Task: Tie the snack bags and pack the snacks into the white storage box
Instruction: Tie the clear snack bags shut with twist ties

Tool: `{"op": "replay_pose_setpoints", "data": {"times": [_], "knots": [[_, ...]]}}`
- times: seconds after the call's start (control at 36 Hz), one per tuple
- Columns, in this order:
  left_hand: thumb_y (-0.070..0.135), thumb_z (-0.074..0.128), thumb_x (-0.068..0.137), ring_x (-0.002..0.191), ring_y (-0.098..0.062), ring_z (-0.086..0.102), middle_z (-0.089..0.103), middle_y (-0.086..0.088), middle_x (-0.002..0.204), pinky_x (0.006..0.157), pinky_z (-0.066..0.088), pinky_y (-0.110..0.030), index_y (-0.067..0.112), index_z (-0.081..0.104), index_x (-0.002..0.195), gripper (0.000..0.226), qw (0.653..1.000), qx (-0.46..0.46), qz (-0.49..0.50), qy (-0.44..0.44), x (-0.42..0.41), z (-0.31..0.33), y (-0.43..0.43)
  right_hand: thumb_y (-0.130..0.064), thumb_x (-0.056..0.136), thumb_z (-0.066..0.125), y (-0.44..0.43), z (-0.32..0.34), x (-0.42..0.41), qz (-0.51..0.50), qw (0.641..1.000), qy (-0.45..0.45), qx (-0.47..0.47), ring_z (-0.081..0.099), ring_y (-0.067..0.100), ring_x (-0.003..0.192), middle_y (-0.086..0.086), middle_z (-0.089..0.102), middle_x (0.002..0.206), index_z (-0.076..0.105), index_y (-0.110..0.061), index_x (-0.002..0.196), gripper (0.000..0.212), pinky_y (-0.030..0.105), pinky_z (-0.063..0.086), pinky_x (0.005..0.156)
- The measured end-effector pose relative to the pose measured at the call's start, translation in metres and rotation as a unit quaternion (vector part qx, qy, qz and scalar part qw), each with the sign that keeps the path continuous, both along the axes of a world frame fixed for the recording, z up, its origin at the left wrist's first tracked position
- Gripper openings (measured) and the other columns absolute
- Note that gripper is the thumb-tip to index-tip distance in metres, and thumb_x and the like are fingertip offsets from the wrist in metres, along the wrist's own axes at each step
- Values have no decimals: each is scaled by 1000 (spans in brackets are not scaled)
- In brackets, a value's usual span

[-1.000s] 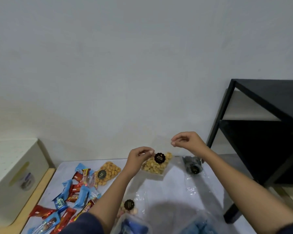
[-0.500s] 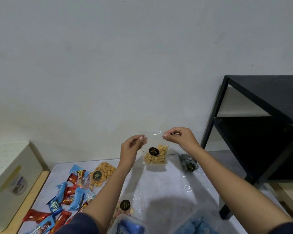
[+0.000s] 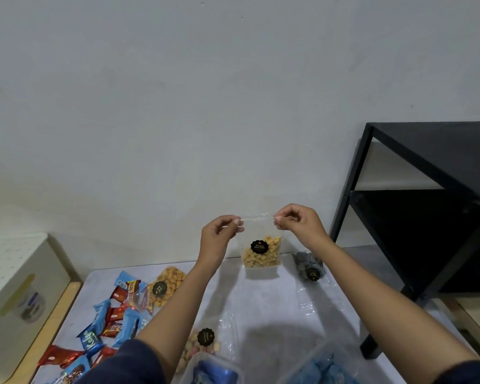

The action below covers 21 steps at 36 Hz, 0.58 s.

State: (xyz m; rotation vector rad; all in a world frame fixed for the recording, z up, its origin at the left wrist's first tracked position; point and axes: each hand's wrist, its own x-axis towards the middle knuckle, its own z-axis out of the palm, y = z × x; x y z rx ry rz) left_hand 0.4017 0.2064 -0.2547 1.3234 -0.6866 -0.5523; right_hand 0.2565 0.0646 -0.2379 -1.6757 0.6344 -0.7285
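Observation:
A clear bag of yellow-brown nuts (image 3: 261, 254) with a black round label hangs upright above the table's far edge. My left hand (image 3: 219, 236) pinches its top left corner and my right hand (image 3: 298, 224) pinches the top right corner, stretching the mouth flat between them. The white storage box (image 3: 17, 297) stands at the left edge, on a wooden surface. Another nut bag (image 3: 165, 285) lies on the table left of my left arm. A bag of pale pastel snacks (image 3: 203, 342) lies near me, partly hidden by my left arm.
Red and blue wrapped snack bars (image 3: 114, 317) are scattered on the table's left side. A dark striped bag (image 3: 309, 266) lies at the far right. Clear containers with blue contents (image 3: 214, 370) sit at the near edge. A black metal shelf (image 3: 427, 206) stands right of the grey table (image 3: 275, 306).
Both hands have lifted the nut bag off the table and pulled its top taut; it now hangs upright between my fingers, where it lay tilted a second ago.

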Motion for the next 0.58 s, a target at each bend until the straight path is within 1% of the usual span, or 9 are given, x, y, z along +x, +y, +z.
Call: {"op": "replay_pose_setpoints", "data": {"times": [0.14,0.19,0.25,0.31,0.39,0.44,0.53,0.58], "knots": [[14,54,93,69,3,62,62,-3,80,69,46,-7,8,60,89,9,999,25,8,-46,-1,0,-5,0,82,67,4,0,1,5,1000,2,-7,66,9,66,8,66,72,65,-9,73,13,21,54,64],[13,51,94,71,0,60,61,-2,79,70,44,-7,10,58,88,10,997,34,12,-64,-2,0,-7,1,81,67,6,-1,2,16,1000,13,-13,65,9,65,6,67,73,66,-9,73,13,20,53,63],[11,49,95,76,-8,59,60,0,76,73,43,-13,15,56,83,14,996,44,17,-79,-5,1,-8,-1,81,68,8,-1,4,28,999,36,-25,63,7,64,4,67,72,67,-11,72,14,19,52,62],[10,47,95,78,-12,58,59,3,74,74,43,-19,20,54,79,20,994,51,23,-89,-6,1,-10,-4,81,70,9,-2,6,33,997,58,-35,62,4,61,3,67,71,67,-13,70,14,16,51,61],[9,46,95,78,-12,58,59,4,74,76,43,-23,22,53,79,22,993,60,28,-99,-8,3,-10,-4,80,71,10,-4,8,23,996,66,-46,61,1,59,2,67,69,67,-14,68,16,12,47,61],[10,47,95,80,-15,59,60,4,74,79,44,-26,23,53,79,22,993,61,26,-100,-8,4,-10,-4,80,70,10,-3,9,16,997,60,-41,60,1,59,2,66,68,67,-14,68,16,11,45,61],[8,47,94,80,-16,59,58,5,74,86,47,-35,22,53,78,22,994,54,27,-94,-7,6,-7,-4,81,70,11,0,10,19,998,46,-29,59,-1,58,1,65,67,68,-13,71,14,10,45,58],[9,47,95,78,-12,59,58,5,75,89,48,-37,21,53,79,21,994,55,26,-93,-7,7,-6,-5,81,70,10,0,11,31,998,46,-24,62,3,65,3,68,70,70,-12,75,9,12,48,65]]}}
